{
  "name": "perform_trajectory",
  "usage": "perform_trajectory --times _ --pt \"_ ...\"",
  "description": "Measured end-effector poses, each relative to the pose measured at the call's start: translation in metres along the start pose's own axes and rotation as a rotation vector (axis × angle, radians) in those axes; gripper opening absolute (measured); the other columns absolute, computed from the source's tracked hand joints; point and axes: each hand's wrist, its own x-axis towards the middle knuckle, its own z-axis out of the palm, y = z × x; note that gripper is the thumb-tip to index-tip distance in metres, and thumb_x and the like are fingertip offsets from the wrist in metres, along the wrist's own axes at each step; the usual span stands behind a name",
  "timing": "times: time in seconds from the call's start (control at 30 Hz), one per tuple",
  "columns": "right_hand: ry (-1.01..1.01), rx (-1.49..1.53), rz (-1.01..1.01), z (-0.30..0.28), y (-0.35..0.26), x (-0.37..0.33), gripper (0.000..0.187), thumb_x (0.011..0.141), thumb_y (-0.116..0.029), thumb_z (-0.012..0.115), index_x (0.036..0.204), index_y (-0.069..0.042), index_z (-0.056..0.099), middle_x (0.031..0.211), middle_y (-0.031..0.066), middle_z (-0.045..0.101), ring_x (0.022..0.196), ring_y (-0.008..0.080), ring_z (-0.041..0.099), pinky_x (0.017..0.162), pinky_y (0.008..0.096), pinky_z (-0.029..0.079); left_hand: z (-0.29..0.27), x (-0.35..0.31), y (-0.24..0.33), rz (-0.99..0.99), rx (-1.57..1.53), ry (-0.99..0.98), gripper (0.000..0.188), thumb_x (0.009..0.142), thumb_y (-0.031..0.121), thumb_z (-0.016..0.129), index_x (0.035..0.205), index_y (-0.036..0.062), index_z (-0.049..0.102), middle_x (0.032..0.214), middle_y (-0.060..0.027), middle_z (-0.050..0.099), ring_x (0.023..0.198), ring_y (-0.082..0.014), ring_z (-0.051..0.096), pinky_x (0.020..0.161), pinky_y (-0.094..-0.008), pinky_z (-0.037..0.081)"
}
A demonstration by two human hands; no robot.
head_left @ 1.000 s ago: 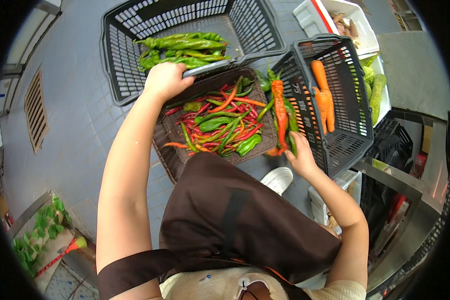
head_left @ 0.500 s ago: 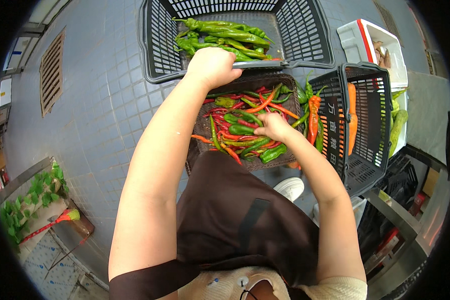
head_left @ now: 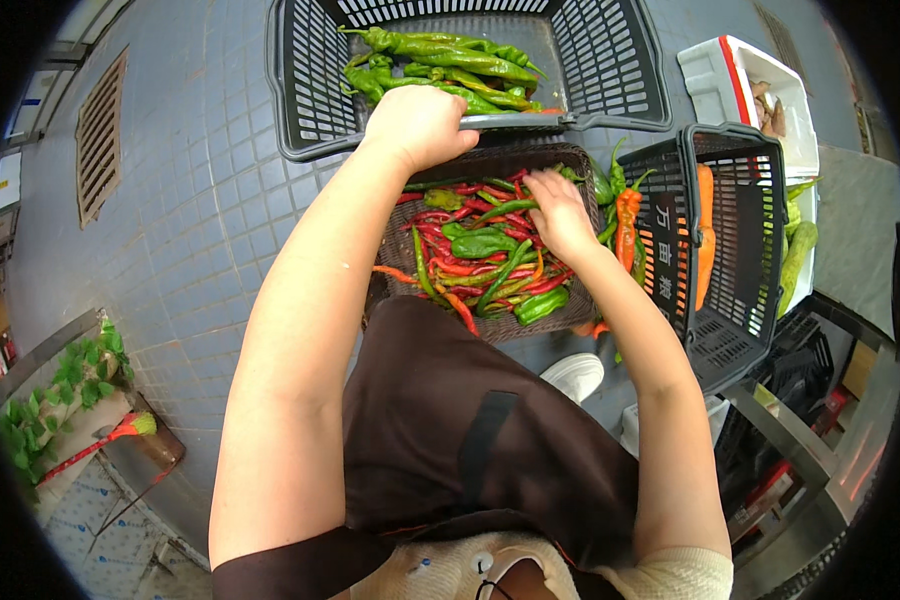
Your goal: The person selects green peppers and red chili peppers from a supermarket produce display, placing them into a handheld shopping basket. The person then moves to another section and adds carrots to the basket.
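Observation:
My left hand [head_left: 415,130] is closed around the grey handle [head_left: 520,124] of a black plastic basket [head_left: 315,90]. Inside that basket lie long green peppers [head_left: 460,62]. Closer to me is a brown woven basket [head_left: 580,165] of mixed chillies [head_left: 460,265], mostly red with some green and orange. Over its right side my right hand [head_left: 560,212] rests among the chillies, fingers extended and slightly blurred; I see nothing gripped in them. A wider green pepper [head_left: 482,243] lies left of that hand.
Right of the woven basket, a second black basket [head_left: 735,260] stands with orange carrots [head_left: 705,240] showing; orange and green peppers [head_left: 627,225] lie beside it. Beyond are white foam boxes [head_left: 710,85]. A floor grate [head_left: 102,140] and leafy plants [head_left: 80,385] are at left.
My right hand has moved up a little and its fingers have straightened, uncovering more chillies. The orange chillies near the top have shifted out of view. My left hand keeps its grip.

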Motion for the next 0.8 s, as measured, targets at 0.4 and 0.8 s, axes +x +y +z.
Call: perform_trajectory --times 0.4,0.8 --pt "-0.497 0.339 0.236 0.014 -0.049 -0.03 0.033 0.066 -0.01 0.069 0.097 -0.005 0.061 0.099 0.0138 0.056 0.098 0.0306 0.053 0.086 0.0388 0.045 -0.007 0.0 0.002 -0.046 0.053 -0.076 0.036 0.074 0.041 0.057 0.082 0.0074 0.065 0.078 -0.0132 0.065 0.077 -0.029 0.063 0.071 -0.0403 0.05" --pt "-0.284 0.415 -0.135 -0.105 -0.022 -0.034 0.026 0.069 -0.006 0.062 0.094 -0.004 0.057 0.087 0.0093 0.057 0.086 0.0297 0.053 0.076 0.0385 0.044 -0.008 -0.001 0.002 -0.033 0.053 -0.046 0.033 0.074 0.039 0.056 0.08 0.0077 0.064 0.077 -0.0134 0.064 0.076 -0.0298 0.062 0.07 -0.0418 0.049"
